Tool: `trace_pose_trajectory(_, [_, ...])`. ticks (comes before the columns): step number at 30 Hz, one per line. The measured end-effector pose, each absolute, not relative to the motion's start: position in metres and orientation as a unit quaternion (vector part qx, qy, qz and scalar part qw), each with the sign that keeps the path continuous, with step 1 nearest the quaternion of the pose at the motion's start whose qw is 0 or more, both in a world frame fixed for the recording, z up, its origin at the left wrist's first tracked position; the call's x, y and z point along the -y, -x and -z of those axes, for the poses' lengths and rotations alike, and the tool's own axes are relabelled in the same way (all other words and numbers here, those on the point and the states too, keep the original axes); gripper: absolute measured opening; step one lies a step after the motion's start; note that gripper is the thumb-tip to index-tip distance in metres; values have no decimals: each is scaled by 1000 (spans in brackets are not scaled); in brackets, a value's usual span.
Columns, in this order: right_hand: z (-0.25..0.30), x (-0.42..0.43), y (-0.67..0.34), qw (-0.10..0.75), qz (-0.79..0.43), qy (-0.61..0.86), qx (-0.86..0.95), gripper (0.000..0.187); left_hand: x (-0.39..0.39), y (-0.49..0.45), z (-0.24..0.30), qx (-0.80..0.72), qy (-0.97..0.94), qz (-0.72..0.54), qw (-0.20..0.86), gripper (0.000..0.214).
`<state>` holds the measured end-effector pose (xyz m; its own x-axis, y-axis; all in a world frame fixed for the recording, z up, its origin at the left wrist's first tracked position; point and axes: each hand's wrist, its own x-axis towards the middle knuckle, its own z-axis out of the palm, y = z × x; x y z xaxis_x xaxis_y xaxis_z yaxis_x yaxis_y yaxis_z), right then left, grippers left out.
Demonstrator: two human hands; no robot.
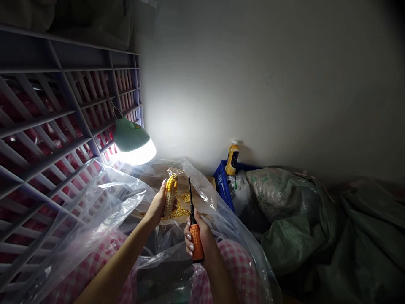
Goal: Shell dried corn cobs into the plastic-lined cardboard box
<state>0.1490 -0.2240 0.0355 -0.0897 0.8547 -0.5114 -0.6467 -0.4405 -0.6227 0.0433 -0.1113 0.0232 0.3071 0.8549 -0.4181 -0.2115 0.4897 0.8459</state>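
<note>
My left hand is wrapped round a corn cob, held upright; yellow kernels remain at its top and the lower part is bare. My right hand grips the orange handle of a screwdriver, whose dark shaft points up, just right of the cob and apart from it. Loose yellow kernels lie below the cob in a box lined with clear plastic sheet. My pink checked lap shows under the plastic.
A lit green lamp hangs from a grey slatted rack at left. A blue crate with a yellow bottle stands by the wall. Green sacks fill the right side.
</note>
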Motion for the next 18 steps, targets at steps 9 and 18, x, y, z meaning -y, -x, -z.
trace_pose_trajectory(9, [-34, 224, -145, 531, -682, 471, 176, 38, 113, -46, -25, -467, -332, -380, 726, 48])
trace_pose_trajectory(18, [-24, 222, -141, 526, -640, 524, 199, 34, 115, -45, -27, -471, -332, -386, 721, 48])
